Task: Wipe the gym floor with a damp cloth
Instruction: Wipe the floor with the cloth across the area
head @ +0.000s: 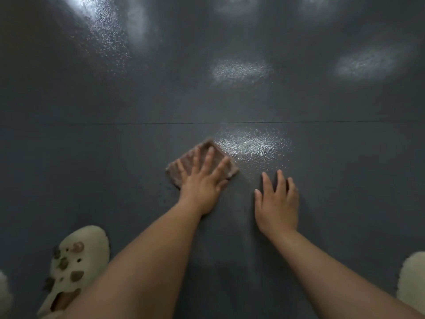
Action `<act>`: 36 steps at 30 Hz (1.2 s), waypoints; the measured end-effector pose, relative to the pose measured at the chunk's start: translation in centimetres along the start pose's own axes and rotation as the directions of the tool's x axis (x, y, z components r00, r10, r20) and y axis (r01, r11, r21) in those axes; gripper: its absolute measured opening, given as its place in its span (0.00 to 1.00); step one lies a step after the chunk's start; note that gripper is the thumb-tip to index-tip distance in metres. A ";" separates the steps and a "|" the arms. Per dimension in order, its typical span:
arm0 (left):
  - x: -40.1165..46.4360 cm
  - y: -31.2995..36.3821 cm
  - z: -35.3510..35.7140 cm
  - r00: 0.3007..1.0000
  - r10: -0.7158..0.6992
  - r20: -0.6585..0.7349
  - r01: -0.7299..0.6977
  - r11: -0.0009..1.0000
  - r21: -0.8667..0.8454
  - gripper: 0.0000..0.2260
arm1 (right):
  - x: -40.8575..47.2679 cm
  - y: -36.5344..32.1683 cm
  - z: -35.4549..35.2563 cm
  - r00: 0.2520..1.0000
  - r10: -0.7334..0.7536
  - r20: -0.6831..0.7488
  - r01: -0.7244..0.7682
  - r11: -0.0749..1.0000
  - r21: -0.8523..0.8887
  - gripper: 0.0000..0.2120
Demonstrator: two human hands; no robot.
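Head cam: left hand (pixel 202 187) fingers flat, pressing cloth (pixel 202 161) on floor (pixel 322 157); right hand (pixel 277 203) fingers spread, empty.

Open floor ahead, my own feet behind

Past my hands the dark floor (pixel 230 107) lies bare; my left clog (pixel 76 268) and right clog (pixel 411 279) flank my arms.

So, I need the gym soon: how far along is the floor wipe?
Done: cannot tell; the floor shows only glare. In hand: the left hand presses the cloth flat, right hand resting beside it. Left: likely the floor beyond the seam.
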State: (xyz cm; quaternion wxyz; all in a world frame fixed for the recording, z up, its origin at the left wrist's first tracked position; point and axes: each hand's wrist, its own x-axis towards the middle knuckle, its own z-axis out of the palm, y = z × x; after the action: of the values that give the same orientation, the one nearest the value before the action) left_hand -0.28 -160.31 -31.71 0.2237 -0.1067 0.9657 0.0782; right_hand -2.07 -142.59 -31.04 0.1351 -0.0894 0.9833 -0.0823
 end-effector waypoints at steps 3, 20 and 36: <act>-1.1 -5.6 -0.6 0.921 -0.389 0.025 0.388 0.909 -0.155 0.25 | -0.4 0.3 0.5 1.000 -0.009 -0.010 0.008 0.999 -0.036 0.23; -3.2 -3.2 0.9 0.934 0.346 0.088 -0.357 0.915 0.188 0.22 | -0.4 -0.9 1.7 0.993 0.053 -0.103 -0.054 0.999 -0.006 0.27; -5.3 -8.5 2.3 0.835 -0.539 -0.110 0.509 0.833 -0.218 0.25 | -3.5 -12.7 2.8 0.987 -0.155 0.034 0.152 0.986 0.069 0.26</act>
State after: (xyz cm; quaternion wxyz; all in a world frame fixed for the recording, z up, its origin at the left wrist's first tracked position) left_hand 7.33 -167.16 -32.22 0.1443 -0.3937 0.9032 0.0914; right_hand 3.97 -154.62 -30.47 0.1508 -0.1622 0.9674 -0.1232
